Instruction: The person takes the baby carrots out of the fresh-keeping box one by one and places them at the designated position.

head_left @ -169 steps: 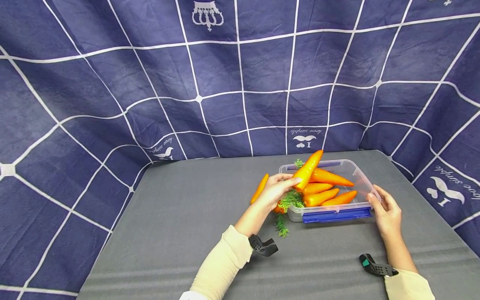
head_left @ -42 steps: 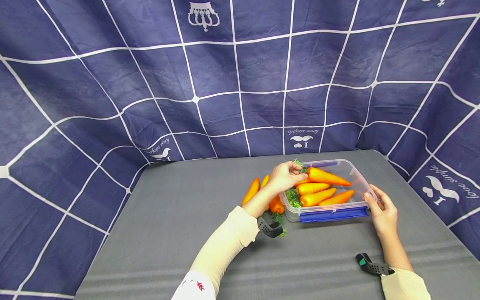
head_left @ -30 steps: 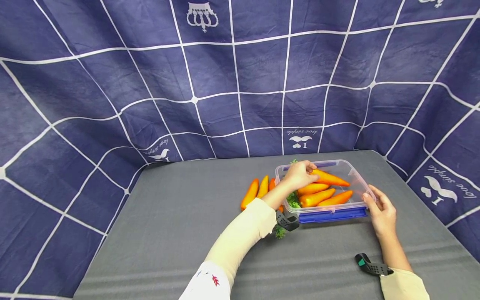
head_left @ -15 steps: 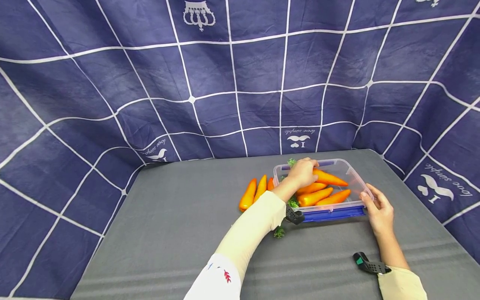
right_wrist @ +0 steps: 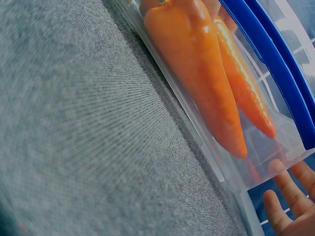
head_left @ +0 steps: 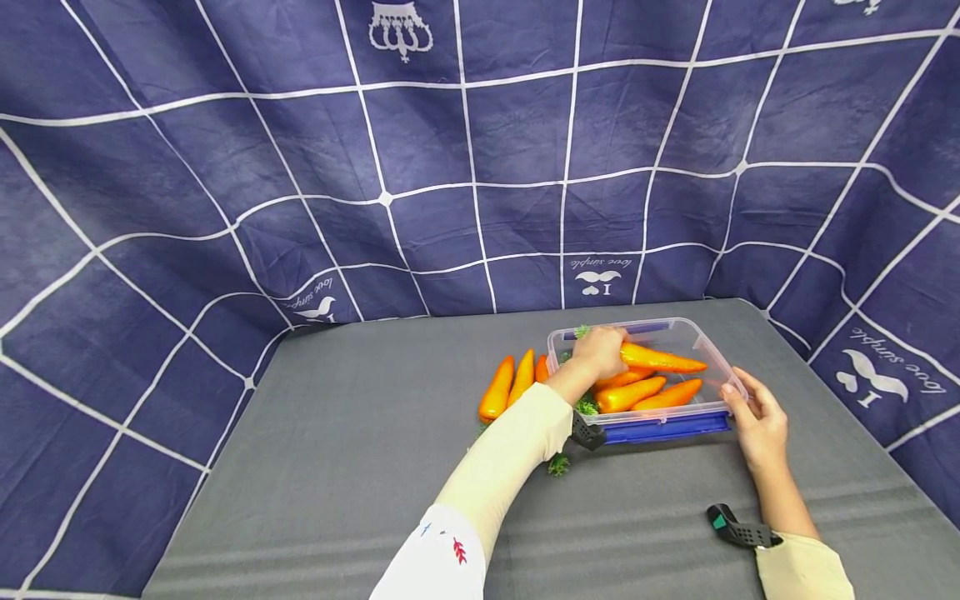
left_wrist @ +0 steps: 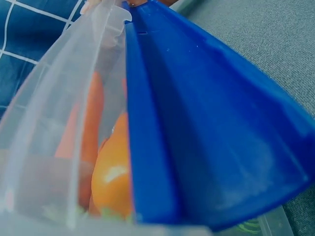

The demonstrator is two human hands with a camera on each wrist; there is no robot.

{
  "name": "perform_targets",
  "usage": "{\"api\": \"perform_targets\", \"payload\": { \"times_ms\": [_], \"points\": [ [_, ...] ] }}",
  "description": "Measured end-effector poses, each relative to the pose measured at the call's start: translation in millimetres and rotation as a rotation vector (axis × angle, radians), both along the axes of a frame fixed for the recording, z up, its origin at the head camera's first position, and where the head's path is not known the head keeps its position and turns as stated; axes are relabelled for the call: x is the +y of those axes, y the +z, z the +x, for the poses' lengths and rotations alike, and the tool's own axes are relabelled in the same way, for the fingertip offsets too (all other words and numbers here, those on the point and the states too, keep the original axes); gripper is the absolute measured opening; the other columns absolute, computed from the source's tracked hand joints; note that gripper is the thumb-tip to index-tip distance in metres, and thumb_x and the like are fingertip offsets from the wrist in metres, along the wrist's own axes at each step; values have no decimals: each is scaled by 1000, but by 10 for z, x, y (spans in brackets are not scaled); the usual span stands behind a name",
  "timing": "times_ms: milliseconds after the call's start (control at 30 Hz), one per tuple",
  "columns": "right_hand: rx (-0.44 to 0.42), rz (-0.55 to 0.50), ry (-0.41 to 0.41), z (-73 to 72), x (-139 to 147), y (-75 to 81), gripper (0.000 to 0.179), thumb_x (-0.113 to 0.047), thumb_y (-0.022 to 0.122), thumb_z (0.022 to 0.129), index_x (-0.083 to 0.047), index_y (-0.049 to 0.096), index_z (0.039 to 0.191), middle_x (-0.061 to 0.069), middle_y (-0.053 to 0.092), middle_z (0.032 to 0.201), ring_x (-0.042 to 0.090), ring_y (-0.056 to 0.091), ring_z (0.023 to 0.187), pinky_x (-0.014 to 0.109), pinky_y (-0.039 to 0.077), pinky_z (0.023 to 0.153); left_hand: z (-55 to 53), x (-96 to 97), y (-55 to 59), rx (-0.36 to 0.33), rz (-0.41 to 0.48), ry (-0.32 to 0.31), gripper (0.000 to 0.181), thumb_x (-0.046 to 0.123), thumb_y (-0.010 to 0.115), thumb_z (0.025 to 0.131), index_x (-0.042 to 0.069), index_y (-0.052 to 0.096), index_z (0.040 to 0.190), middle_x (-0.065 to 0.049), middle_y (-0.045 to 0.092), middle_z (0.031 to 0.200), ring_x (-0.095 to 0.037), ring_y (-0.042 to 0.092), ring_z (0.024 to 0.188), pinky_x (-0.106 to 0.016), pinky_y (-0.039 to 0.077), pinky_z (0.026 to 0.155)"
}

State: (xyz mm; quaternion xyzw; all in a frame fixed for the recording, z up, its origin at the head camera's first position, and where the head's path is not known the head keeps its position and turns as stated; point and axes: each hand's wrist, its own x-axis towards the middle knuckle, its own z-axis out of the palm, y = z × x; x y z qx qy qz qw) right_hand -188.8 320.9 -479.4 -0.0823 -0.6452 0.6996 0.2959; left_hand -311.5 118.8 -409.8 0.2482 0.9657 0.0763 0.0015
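My left hand [head_left: 602, 350] reaches into the clear plastic container [head_left: 712, 354] and grips an orange carrot [head_left: 663, 359] by its thick end. That carrot's tip points right, and my hand covers the leafy end. Beneath and in front of it lie several other carrots [head_left: 630, 395], with green tops at the container's left side. At the right end of the container, my right hand [head_left: 763, 425] holds the rim, thumb on the edge. The right wrist view shows fingers [right_wrist: 290, 194] against the outer end wall. A blue clip flap [left_wrist: 211, 132] hangs along the container's front.
Left of the container several more carrots [head_left: 497, 390] lie on the grey tabletop [head_left: 360, 450], partly hidden by the left forearm. A green leafy top [head_left: 558, 464] pokes out below the sleeve. Behind stands a dark blue curtain [head_left: 517, 142] with white lines.
Over the earlier frames my left hand moves from holding a carrot above the container's left side down into it. In the last half second the gripped carrot shifts right. The right hand stays at the rim.
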Motion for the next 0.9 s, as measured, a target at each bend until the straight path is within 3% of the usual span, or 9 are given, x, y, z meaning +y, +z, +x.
{"api": "perform_targets", "payload": {
  "times_ms": [200, 467, 733, 900],
  "points": [
    [-1, -12, -2, -17, -9, 6, 30, 3, 63, 91, -9, 69, 117, -12, 70, 84, -3, 66, 75, 7, 47, 69, 1, -35, 21, 10, -8, 51, 38, 43, 78, 80, 26, 66, 112, 9, 67, 106, -10, 62, 95, -26, 50, 72],
    [-21, -10, -4, 29, 13, -2, 31, 3, 62, 92, -13, 70, 117, -14, 70, 82, -5, 65, 74, 7, 46, 68, 70, -177, 105, 37, 119, 49, 46, 51, 78, 78, 25, 67, 115, 9, 68, 104, -12, 63, 92, -25, 48, 71],
    [-25, -30, -5, 30, 24, -8, 32, 4, 61, 91, -15, 71, 116, -13, 70, 77, -4, 65, 72, 7, 46, 64, 132, -401, 239, 15, 396, 65, 50, 48, 79, 78, 19, 68, 118, 5, 65, 100, -9, 59, 87, -21, 44, 69],
    [-25, -23, -1, 5, 5, -2, 33, 5, 61, 91, -15, 70, 116, -14, 71, 78, -5, 65, 72, 6, 46, 66, 164, -577, 307, -121, 682, 134, 48, 44, 83, 75, 15, 67, 109, 5, 65, 82, -8, 57, 72, -19, 43, 62]
  ]
}}
